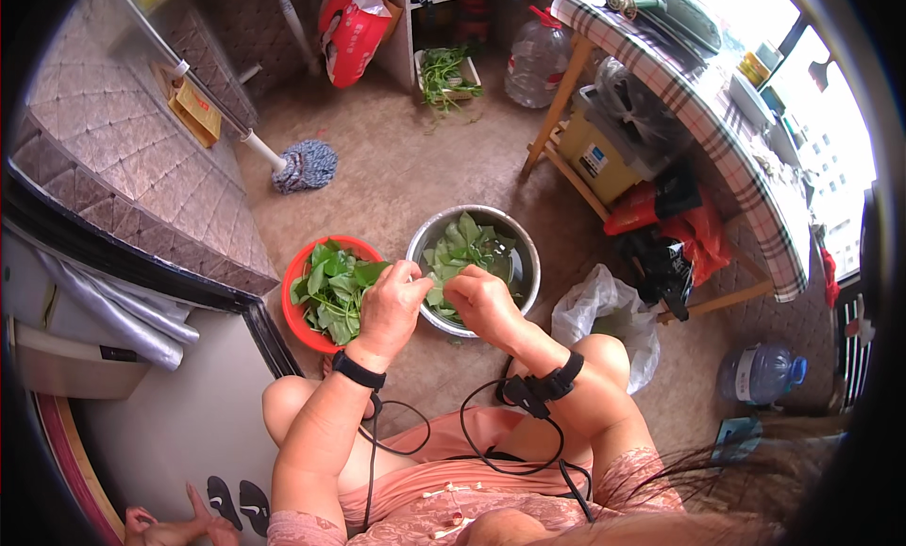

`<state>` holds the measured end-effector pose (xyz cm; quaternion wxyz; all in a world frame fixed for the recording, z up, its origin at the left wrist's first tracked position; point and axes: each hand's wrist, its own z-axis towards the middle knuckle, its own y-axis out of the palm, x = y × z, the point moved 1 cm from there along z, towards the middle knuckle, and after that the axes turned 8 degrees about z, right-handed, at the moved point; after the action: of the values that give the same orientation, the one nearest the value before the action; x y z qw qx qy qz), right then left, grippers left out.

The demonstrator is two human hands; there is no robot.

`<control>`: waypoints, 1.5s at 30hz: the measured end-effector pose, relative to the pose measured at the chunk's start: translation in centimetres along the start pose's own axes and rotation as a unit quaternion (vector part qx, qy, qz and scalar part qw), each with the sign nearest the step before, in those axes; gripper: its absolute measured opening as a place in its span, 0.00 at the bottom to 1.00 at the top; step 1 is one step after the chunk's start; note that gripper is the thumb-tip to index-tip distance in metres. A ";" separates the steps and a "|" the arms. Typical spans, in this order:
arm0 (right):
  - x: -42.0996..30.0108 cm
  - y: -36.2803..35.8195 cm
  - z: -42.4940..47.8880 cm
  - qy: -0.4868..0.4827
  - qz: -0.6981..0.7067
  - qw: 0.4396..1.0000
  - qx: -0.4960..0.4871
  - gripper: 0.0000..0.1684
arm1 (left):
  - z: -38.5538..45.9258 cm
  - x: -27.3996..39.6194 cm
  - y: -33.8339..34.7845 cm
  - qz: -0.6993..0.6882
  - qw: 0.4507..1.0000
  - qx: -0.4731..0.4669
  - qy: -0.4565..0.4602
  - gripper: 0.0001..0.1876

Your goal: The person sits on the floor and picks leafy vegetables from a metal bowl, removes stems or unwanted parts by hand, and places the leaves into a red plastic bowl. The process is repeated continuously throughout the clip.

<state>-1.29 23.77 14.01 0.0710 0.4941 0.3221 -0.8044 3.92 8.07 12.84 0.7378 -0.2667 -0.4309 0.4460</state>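
Observation:
My left hand [393, 302], its fingers pinched together, is over the right edge of a red plastic basin [289, 312]. A broad green leaf [371, 272] sticks out from its grip across the basin's rim. Leafy greens [333, 291] fill this basin. My right hand [485, 302] hovers at the near left side of a steel basin [532, 291], fingers curled and thumb drawn in. Pale leaves show by its fingertips, but whether they are pinched is hidden. Inside the steel basin, more green leaves [463, 241] lie in water.
A white plastic bag [609, 312] sits right of the steel basin. A mop [306, 166] stands beyond the red basin. The checked-cloth table [708, 114] has boxes and bags beneath. Water jugs [761, 374] and a tray of greens [446, 75] stand on the floor. Another person's hand [138, 521] shows bottom left.

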 end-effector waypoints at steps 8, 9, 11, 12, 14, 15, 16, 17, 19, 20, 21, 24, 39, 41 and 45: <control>0.5 0.1 0.3 0.107 0.162 0.980 0.041 0.05 | -0.3 -0.7 1.0 -0.177 0.978 -0.016 -0.109 0.06; 0.7 0.3 0.2 0.138 0.213 0.966 0.044 0.06 | -0.3 -0.8 1.0 -0.199 0.971 -0.025 -0.128 0.06; 0.8 0.3 0.3 0.183 0.309 0.932 0.047 0.08 | -0.2 -0.7 0.7 -0.251 0.956 -0.023 -0.151 0.06; 0.5 0.0 0.4 0.198 0.353 0.913 0.045 0.09 | -0.2 -0.6 0.5 -0.276 0.947 -0.023 -0.164 0.07; 0.0 -0.6 0.7 0.212 0.426 0.879 0.040 0.12 | -0.3 -0.8 0.1 -0.287 0.942 -0.020 -0.171 0.07; 0.1 -1.2 0.9 0.201 0.450 0.869 0.043 0.12 | -0.2 -0.8 0.0 -0.296 0.940 -0.017 -0.172 0.07; 0.0 -1.6 1.0 0.199 0.453 0.867 0.058 0.12 | -0.2 -1.0 0.0 -0.299 0.937 -0.019 -0.180 0.07; 0.0 -2.1 1.2 0.198 0.455 0.865 0.073 0.12 | -0.3 -1.3 -0.1 -0.302 0.934 -0.021 -0.189 0.07; 0.6 -2.9 1.3 0.202 0.489 0.841 0.111 0.11 | -0.5 -1.8 0.0 -0.345 0.911 -0.020 -0.226 0.06; 0.8 -3.3 1.4 0.192 0.521 0.822 0.124 0.11 | -0.6 -1.9 -0.2 -0.353 0.908 -0.008 -0.225 0.06; 1.1 -3.7 1.4 0.182 0.552 0.802 0.138 0.11 | -0.5 -1.9 -0.6 -0.362 0.905 0.002 -0.223 0.06; 2.1 -4.9 1.4 0.162 0.599 0.766 0.169 0.10 | -0.1 -2.1 -1.2 -0.427 0.852 -0.007 -0.304 0.05; -0.2 0.7 0.4 0.284 0.470 0.835 0.026 0.09 | 0.1 -0.5 -1.8 -0.602 0.675 -0.174 -0.389 0.07; 0.0 0.8 0.6 0.283 0.478 0.831 0.032 0.10 | 0.2 -0.1 -1.8 -0.601 0.672 -0.192 -0.387 0.07; 0.1 1.0 0.7 0.274 0.489 0.827 0.047 0.11 | 0.3 0.0 -1.7 -0.610 0.662 -0.193 -0.390 0.08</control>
<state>-1.41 22.58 13.69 0.3408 0.7897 0.0064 -0.5100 4.38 7.31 14.36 0.5407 0.1177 -0.8221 -0.1343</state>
